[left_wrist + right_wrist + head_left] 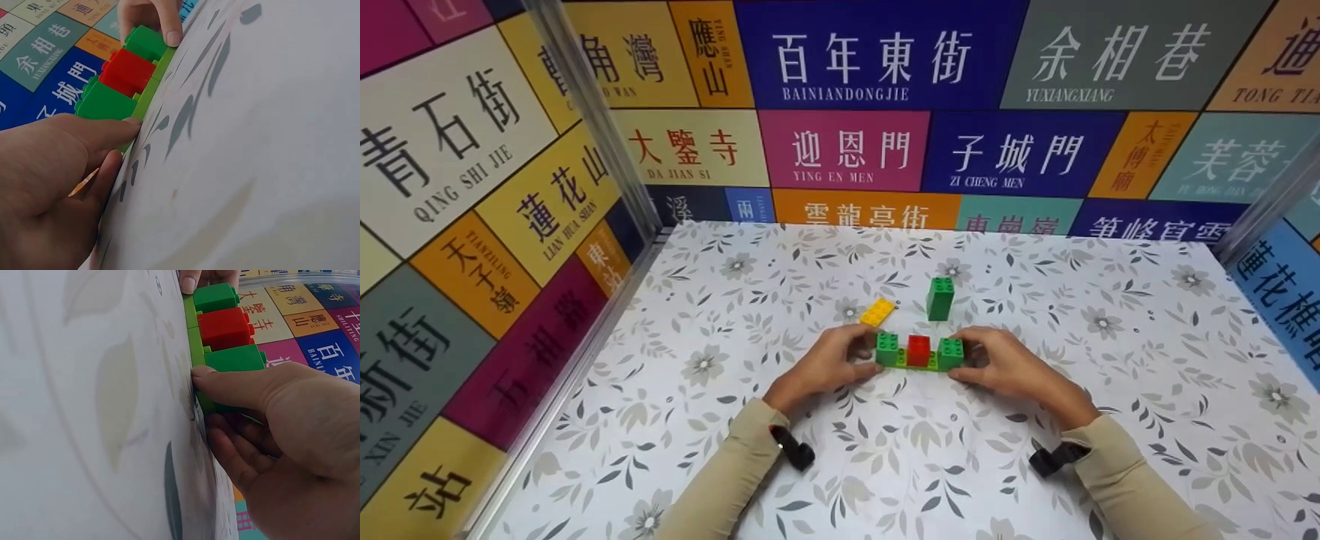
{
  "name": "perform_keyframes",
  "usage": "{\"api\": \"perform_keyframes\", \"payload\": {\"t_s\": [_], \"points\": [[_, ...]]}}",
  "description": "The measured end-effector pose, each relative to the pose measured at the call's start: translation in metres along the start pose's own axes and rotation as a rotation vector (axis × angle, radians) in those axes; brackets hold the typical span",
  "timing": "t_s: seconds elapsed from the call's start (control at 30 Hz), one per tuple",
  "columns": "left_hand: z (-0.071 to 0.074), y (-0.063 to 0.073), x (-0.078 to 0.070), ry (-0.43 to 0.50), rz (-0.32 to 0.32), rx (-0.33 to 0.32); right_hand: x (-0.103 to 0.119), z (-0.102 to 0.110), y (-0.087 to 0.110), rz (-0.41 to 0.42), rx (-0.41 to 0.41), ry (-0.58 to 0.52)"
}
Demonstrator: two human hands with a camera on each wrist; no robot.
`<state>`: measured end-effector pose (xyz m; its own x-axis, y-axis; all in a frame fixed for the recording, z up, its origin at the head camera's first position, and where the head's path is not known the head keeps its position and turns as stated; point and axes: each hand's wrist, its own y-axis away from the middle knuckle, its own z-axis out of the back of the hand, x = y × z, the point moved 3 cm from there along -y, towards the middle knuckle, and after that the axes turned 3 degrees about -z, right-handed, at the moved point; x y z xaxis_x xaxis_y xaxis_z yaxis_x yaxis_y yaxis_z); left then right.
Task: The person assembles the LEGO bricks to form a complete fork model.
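A row of building bricks lies on the table: a light green base [195,343] carries a green brick [887,348] at the left, a red brick [918,349] in the middle and another green brick [952,351] at the right. In both wrist views a seam crosses the base under the red brick. My left hand [834,361] pinches the row's left end, thumb on the near side of the base. At the opposite end my right hand [999,363] grips it likewise, its thumb against the base and its other fingers behind, partly hidden.
Behind the row stands a tall green block [940,300]. A flat yellow studded plate [877,311] lies near the left hand's fingertips. The flower-patterned table [720,450] meets panels with printed signs [840,150] at the back and sides.
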<state>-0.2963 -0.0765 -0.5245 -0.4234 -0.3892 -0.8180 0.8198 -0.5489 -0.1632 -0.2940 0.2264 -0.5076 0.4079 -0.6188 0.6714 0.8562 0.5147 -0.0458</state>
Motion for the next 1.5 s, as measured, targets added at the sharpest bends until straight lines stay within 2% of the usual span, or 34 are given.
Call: {"api": "perform_keyframes", "payload": {"t_s": [0.13,0.2,0.27,0.37,0.47,0.53,0.73,1.0,1.17,1.33,1.5], "points": [[0.005,0.0,-0.002,0.018,0.011,0.015,-0.001,-0.002,-0.001,-0.008,0.003,-0.018],[0.008,-0.001,-0.004,0.029,0.019,-0.003,-0.001,-0.002,-0.001,-0.012,0.005,-0.022],[0.012,-0.002,-0.005,0.029,0.025,-0.053,-0.002,-0.003,-0.001,-0.017,0.008,-0.024],[0.018,-0.006,-0.007,-0.016,0.031,-0.183,-0.002,-0.002,0.0,-0.029,0.006,-0.021],[0.023,-0.012,-0.006,-0.092,0.066,-0.305,-0.002,-0.001,0.0,-0.042,0.004,-0.018],[0.025,-0.016,-0.005,-0.13,0.1,-0.35,-0.003,-0.001,0.0,-0.047,0.003,-0.015],[0.022,-0.029,0.001,-0.163,0.198,-0.344,-0.003,-0.001,0.0,-0.035,0.005,-0.014],[0.017,-0.04,0.006,-0.127,0.22,-0.346,-0.003,-0.002,0.001,-0.026,0.006,-0.028],[0.014,-0.039,0.009,-0.147,0.233,-0.339,-0.003,-0.002,0.001,-0.041,0.005,-0.018],[0.013,-0.037,0.01,-0.148,0.206,-0.341,-0.004,-0.002,0.001,-0.049,0.006,-0.018],[0.013,-0.037,0.009,-0.144,0.23,-0.326,-0.005,-0.001,0.002,-0.048,0.004,-0.04]]}}
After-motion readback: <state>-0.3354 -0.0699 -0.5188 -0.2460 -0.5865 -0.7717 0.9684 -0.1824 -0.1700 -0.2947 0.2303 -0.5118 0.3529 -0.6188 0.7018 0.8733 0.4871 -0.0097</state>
